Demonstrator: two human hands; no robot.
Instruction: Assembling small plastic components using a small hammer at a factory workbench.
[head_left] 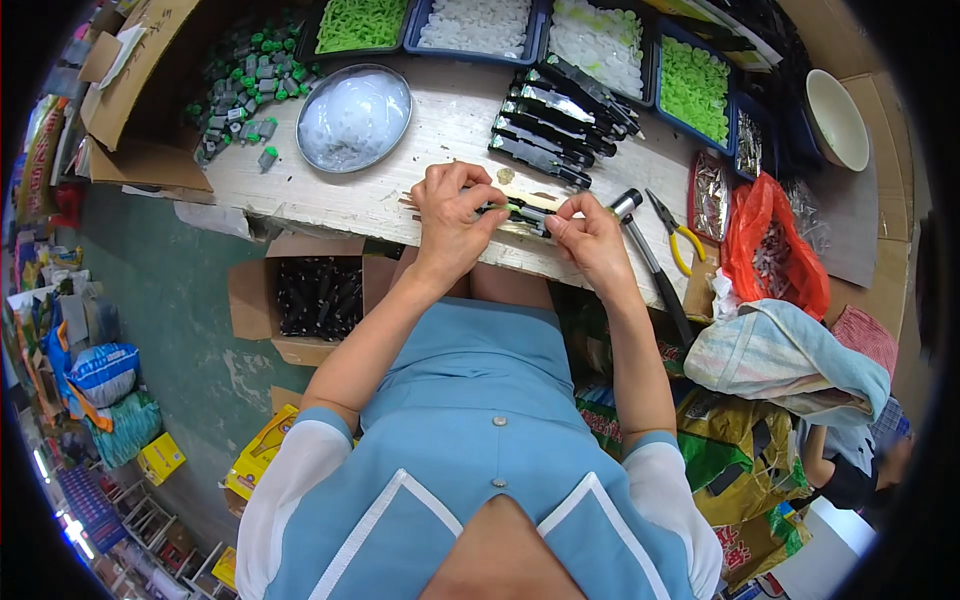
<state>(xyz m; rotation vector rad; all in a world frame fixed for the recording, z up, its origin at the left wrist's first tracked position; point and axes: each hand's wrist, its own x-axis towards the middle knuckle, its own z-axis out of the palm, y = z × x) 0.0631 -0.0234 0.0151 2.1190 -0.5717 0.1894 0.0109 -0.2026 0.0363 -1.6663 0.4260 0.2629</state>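
Observation:
My left hand [455,215] is closed on a narrow black plastic casing [522,211] at the front edge of the worktable [450,110]. A bit of light green shows on the casing beside the left fingertips. My right hand [592,243] pinches at the casing's right end; its fingertips hide whatever small part may be there. Just beyond the hands lies a stack of similar black casings [545,130]. To the right are a hammer [655,265] with a dark grip and yellow-handled pliers [684,245].
Trays of green pieces [360,22] and white pieces [475,28] line the back. A round metal dish [355,118] stands near grey-green parts [250,85]. At right are a red bag [765,240] and a cloth [790,350]. A carton of black parts [320,297] sits below the table.

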